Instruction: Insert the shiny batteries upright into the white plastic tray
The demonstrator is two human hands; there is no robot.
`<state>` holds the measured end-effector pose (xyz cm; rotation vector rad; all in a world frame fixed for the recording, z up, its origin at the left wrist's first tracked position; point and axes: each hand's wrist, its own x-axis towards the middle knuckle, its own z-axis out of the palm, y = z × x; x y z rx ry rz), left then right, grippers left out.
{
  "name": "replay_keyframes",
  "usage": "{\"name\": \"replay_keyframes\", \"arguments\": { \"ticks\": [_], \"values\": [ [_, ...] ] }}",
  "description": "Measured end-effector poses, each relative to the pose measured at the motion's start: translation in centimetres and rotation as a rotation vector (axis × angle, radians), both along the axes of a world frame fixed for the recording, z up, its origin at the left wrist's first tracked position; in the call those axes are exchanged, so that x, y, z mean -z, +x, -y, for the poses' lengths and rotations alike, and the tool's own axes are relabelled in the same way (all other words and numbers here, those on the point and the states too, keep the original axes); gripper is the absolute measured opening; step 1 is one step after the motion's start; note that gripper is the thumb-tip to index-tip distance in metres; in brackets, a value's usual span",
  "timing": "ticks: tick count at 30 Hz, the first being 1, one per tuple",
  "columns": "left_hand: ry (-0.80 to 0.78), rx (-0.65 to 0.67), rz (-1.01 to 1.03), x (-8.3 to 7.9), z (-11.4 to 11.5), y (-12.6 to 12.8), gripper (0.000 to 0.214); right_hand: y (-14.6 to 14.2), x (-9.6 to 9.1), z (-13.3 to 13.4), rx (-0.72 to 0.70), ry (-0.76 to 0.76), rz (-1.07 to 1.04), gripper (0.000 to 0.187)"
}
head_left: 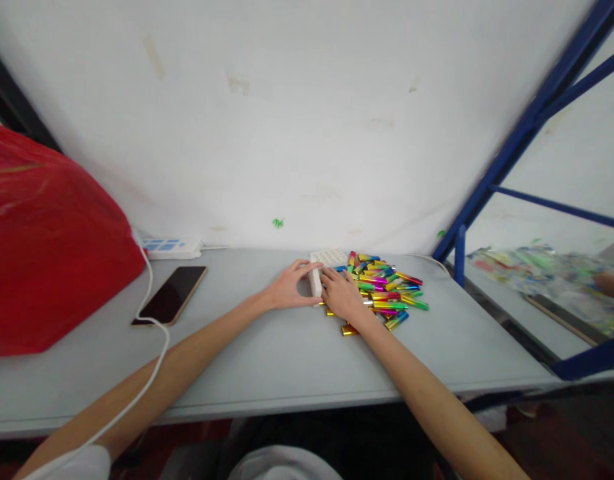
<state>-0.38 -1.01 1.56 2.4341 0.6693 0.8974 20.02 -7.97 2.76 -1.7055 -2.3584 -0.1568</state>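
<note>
Left hand (293, 287) pinches a white block (315, 283) between thumb and fingers, beside shiny multicoloured tubes (389, 305) heaped on a grey table (247, 360) – right hand (341, 293) lies palm-down over the heap's left side, whether gripping anything I cannot tell

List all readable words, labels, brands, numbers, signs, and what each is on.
None readable.
Green scribble on the wall: possibly writing, not legible.
White corded box: blue patches; any print too small to read.
Shiny coloured tubes: any lettering too small to make out.
Phone: dark screen, no text visible.
</note>
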Motion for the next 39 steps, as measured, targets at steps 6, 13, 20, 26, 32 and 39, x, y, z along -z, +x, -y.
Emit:
{"name": "replay_keyframes", "arguments": {
  "ticks": [6, 13, 20, 26, 32, 39],
  "values": [
    [0.08, -0.033, -0.089, -0.6, 0.1, 0.0, 0.088, 0.2, 0.4, -0.1, 0.012, 0.025, 0.004, 0.043],
    [0.043, -0.116, -0.086, -1.0, -1.4, -2.8, 0.084, 0.6, 0.5, -0.2, 0.027, 0.039, -0.003, 0.041],
    [-0.054, -0.281, -0.042, -0.2, -4.6, -6.8, 0.084, 0.9, 0.4, -0.1, 0.021, 0.014, -0.039, 0.044],
    [0.0, -0.65, -0.295, 2.6, -6.7, -7.0, 0.09, 0.9, 0.4, 0.0, 0.031, 0.014, -0.083, 0.043],
    [0.057, -0.606, -0.383, 2.7, -7.1, -7.7, 0.083, 1.0, 0.3, 0.0, 0.024, 0.031, -0.151, 0.038],
    [0.131, -0.442, -0.357, 1.3, -6.7, -8.1, 0.053, 1.3, 0.1, -0.1, 0.007, 0.036, -0.174, 0.034]
  ]
}}
